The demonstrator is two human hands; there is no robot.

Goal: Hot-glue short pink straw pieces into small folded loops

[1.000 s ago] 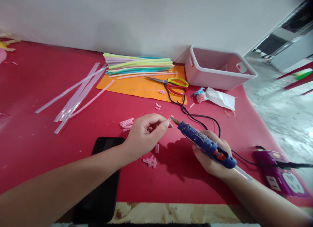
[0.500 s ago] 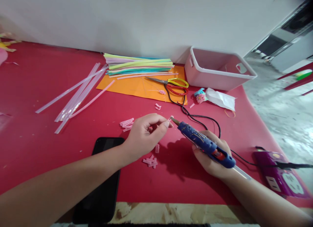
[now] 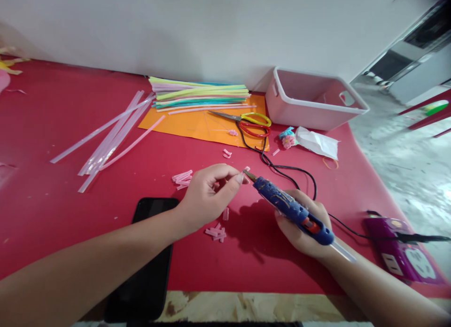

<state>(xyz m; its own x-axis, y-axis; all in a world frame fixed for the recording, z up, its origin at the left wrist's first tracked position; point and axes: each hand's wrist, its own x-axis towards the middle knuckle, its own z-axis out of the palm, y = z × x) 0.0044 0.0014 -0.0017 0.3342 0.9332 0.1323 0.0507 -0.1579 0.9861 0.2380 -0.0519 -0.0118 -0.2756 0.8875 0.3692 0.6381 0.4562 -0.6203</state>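
Note:
Between thumb and forefinger, my left hand [image 3: 211, 195] pinches a small pink strip piece [image 3: 247, 168]. My right hand [image 3: 306, 226] is wrapped round a blue glue gun [image 3: 282, 200], whose metal nozzle meets or nearly meets the pink piece at my left fingertips. A clear glue stick [image 3: 343, 251] pokes out of the gun's rear. Below my left hand lies a small pile of short pink pieces [image 3: 216, 232]. More pink strips [image 3: 182, 178] lie left of the hand, partly behind it. Two curled pink bits [image 3: 227, 153] rest just beyond my fingers.
Scissors [image 3: 246, 120] and a bundle of coloured strips [image 3: 200, 94] lie on an orange sheet [image 3: 197, 125]. Clear glue sticks [image 3: 112, 134] are at left, a black phone [image 3: 144, 270] under my left forearm. A pink bin [image 3: 313, 104], black cord [image 3: 299, 169] and purple power box [image 3: 403, 252] stand right.
The glue gun and my right hand have shifted slightly left, the nozzle tip drawing closer to my left fingertips. My left hand stays in place, still pinching the pink piece.

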